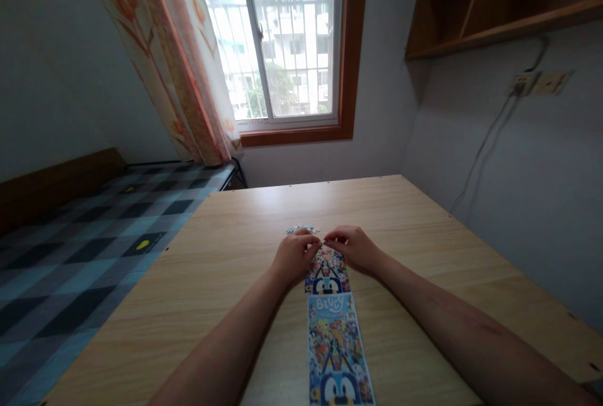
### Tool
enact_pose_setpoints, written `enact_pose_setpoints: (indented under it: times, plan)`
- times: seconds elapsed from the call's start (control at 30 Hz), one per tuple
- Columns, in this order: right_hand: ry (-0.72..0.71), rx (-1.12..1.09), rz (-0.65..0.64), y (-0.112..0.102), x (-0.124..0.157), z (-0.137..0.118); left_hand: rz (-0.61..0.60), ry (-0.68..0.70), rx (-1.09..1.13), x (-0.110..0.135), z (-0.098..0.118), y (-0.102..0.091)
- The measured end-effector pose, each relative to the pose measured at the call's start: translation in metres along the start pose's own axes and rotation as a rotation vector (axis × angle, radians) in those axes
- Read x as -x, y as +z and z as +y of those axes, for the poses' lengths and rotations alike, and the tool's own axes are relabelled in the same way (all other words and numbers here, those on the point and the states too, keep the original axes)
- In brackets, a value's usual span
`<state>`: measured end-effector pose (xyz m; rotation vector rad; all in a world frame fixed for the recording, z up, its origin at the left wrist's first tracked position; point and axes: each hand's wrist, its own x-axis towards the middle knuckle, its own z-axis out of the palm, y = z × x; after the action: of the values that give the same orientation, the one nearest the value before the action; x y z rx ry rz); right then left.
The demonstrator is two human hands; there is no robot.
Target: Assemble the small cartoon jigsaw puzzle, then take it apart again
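Note:
A colourful cartoon jigsaw strip lies on the wooden table, and a printed picture sheet of the same design lies just below it. My left hand and my right hand meet at the strip's far end. Both have their fingers pinched together over its top edge, where they seem to hold a small puzzle piece that is too small to make out. A small pile of loose puzzle pieces sits just beyond my fingertips.
A bed with a blue and black checked cover stands to the left of the table. Behind are a window with a patterned curtain, a wooden wall shelf and a wall socket with cable.

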<state>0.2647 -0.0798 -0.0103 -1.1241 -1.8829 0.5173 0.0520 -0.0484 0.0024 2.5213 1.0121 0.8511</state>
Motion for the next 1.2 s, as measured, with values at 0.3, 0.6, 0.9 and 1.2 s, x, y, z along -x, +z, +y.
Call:
enact_pose_setpoints:
  times: [0.3,0.6,0.9,1.2]
  plan:
    - [0.09,-0.064,0.025,-0.003,0.002,0.013,0.116,-0.069,-0.073,0.0,-0.004,-0.008]
    - [0.124,0.112,0.07,-0.006,0.0,0.023,0.242,-0.445,-0.254,-0.002,-0.041,-0.032]
    - [0.117,0.148,0.06,-0.006,0.002,0.021,0.178,-0.498,-0.352,-0.006,-0.042,-0.028]
    - [0.098,0.141,0.065,-0.006,0.001,0.018,0.242,-0.481,-0.341,-0.004,-0.04,-0.029]
